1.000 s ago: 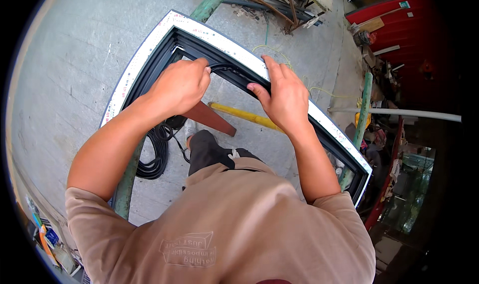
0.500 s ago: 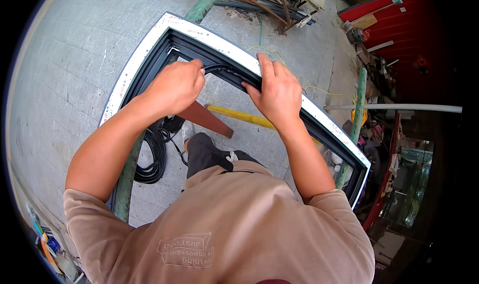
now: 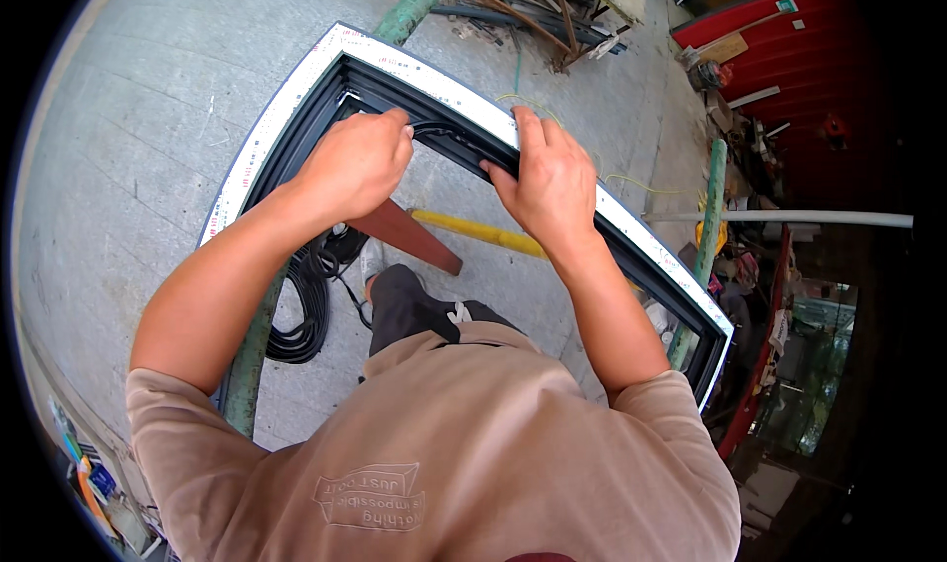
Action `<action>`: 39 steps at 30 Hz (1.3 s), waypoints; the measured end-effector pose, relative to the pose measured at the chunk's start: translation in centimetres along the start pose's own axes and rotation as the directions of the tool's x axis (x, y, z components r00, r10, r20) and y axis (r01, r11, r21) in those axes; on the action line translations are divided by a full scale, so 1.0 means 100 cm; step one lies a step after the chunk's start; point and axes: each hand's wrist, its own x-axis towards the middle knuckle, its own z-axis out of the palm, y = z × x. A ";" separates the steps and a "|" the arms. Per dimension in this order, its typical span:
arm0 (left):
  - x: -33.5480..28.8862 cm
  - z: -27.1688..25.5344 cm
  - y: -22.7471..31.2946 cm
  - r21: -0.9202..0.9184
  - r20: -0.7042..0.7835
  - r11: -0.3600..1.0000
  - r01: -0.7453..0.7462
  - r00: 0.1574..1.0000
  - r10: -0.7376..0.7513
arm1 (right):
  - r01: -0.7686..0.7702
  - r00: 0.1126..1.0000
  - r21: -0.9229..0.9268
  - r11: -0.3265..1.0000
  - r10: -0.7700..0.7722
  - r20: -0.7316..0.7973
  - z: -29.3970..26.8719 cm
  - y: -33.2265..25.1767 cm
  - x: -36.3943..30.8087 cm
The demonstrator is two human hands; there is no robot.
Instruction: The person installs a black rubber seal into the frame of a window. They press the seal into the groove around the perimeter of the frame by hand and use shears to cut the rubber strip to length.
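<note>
A large frame (image 3: 434, 83) of dark profile, like a window frame, lies around my body, its outer face covered in white printed film. My left hand (image 3: 357, 162) is closed, pinching a black rubber seal strip (image 3: 440, 128) at the inner side of the far bar, near the far left corner. From those fingers the strip arches to the right along the groove. Gripping the same bar further right, my right hand (image 3: 552, 182) has its fingers over the film and its thumb on the inner side. A coil of black strip (image 3: 301, 315) hangs below my left forearm.
Green pipes (image 3: 715, 202) support the frame on both sides. Beneath it are a yellow bar (image 3: 478, 231) and a reddish-brown plate (image 3: 409, 236). Scrap metal (image 3: 533, 19) lies beyond on the concrete floor. Clutter and a red panel (image 3: 789, 78) stand to the right.
My left hand has shifted slightly right and away from me along the bar. The strip's arch between my hands is shorter and flatter. My right hand keeps its grip.
</note>
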 end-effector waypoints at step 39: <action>0.017 0.022 -0.011 -0.251 -0.261 0.965 0.079 0.954 -0.146 | 0.064 0.996 -0.047 0.997 -0.067 -0.063 0.028 -0.044 0.045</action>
